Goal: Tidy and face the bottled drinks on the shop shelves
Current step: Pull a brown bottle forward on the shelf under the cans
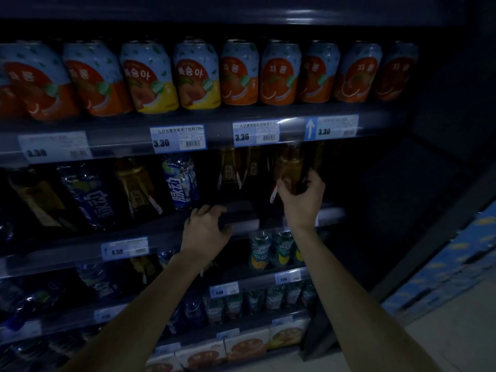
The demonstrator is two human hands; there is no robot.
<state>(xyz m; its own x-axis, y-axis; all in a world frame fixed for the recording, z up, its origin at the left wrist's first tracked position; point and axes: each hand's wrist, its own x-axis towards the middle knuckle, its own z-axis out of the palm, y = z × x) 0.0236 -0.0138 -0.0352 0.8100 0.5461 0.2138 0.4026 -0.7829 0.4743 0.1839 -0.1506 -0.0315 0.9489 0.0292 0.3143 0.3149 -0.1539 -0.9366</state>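
Dim shop aisle, dark metal shelving with clear price-tag strips. Right hand (302, 198) is wrapped around the lower body of a brown plastic tea bottle with a dark label (290, 167), thumb on the left side, fingers curled round the right; bottle stands upright at the right end of the second shelf, just under the price rail. Left hand (205, 228) lies palm down on the front edge of that second shelf (241, 210), fingers spread and bent over the lip, gripping no bottle. Two more brown tea bottles (239, 167) stand just left of the held one. Further left, a blue-and-white sports drink bottle (180, 181) leans slightly, then more tea and blue bottles, tilted. Top shelf holds a row of orange and yellow juice cans with light blue tops (197, 73), labels mostly forward. Green-capped bottles (271, 249) sit on the shelf below the hands.
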